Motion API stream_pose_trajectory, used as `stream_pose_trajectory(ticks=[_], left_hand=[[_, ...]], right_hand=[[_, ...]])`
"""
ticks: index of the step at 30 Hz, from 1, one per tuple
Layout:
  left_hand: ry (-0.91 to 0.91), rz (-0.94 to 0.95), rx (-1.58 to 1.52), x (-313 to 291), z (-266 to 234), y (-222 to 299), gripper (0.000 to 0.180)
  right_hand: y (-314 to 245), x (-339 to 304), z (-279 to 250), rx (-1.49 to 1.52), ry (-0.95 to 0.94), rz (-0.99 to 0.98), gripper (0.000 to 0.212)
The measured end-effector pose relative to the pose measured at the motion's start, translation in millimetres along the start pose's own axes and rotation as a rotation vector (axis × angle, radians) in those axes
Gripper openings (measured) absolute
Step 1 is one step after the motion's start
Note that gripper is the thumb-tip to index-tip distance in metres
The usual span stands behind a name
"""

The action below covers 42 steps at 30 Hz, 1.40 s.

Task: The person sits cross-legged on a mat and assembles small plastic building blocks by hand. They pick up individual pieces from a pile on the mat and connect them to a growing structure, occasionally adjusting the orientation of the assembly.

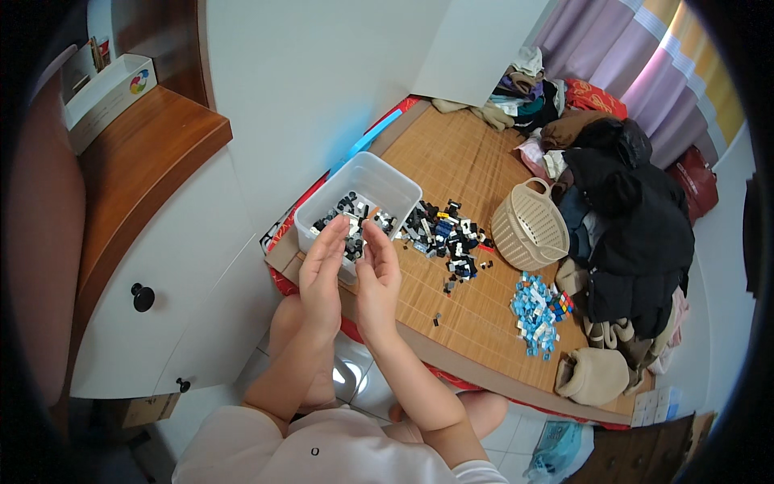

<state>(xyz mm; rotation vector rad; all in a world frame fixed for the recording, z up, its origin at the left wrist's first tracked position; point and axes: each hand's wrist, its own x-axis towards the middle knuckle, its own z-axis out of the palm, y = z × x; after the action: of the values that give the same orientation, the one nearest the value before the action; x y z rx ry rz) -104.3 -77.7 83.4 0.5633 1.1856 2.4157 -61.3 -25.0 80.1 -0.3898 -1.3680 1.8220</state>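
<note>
My left hand [322, 270] and my right hand [379, 270] are held up side by side, palms turned toward each other, over the near edge of a clear plastic bin [403, 189]. Their fingers are stretched and slightly curved, with a gap between the two hands. Nothing shows clearly in either one, though the palms are partly hidden. Inside the bin lie many small black, grey and white toy building bricks [348, 206]. Just right of it, a loose pile of mostly black, white and blue bricks [455, 234] spreads over the bamboo mat [484, 169].
A beige woven-look basket [528, 230] stands beyond the loose pile. Nearer lie light-blue pieces [534, 315] and a colourful puzzle cube [563, 305]. Clothes [637, 234] are heaped along the right side. A white cabinet [185, 266] with black knobs borders the left.
</note>
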Motion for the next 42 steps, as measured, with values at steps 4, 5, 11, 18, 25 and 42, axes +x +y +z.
stream_pose_trajectory(ticks=[4, 5, 11, 18, 25, 42], left_hand=[[-0.001, -0.007, 0.002, -3, 5, -1, 0.042], [-0.005, -0.013, -0.005, -6, 7, -3, 0.040], [-0.178, -0.039, 0.033, -25, 23, -27, 0.039], [-0.360, -0.261, 0.122, -34, 42, -84, 0.039], [-0.385, -0.503, 0.165, -32, 49, -144, 0.047], [-0.423, 0.006, 0.614, 4, 79, -215, 0.043]], right_hand=[[0, -2, -6, 0.020, 0.012, -0.019, 0.048], [-1, -4, -10, 0.023, 0.018, -0.017, 0.047], [2, -20, -54, -0.080, 0.144, 0.007, 0.045], [11, -40, -130, -0.113, 0.387, 0.107, 0.046], [18, -37, -204, -0.230, 0.544, 0.167, 0.055], [37, 77, -281, -1.220, 0.434, 0.224, 0.049]])
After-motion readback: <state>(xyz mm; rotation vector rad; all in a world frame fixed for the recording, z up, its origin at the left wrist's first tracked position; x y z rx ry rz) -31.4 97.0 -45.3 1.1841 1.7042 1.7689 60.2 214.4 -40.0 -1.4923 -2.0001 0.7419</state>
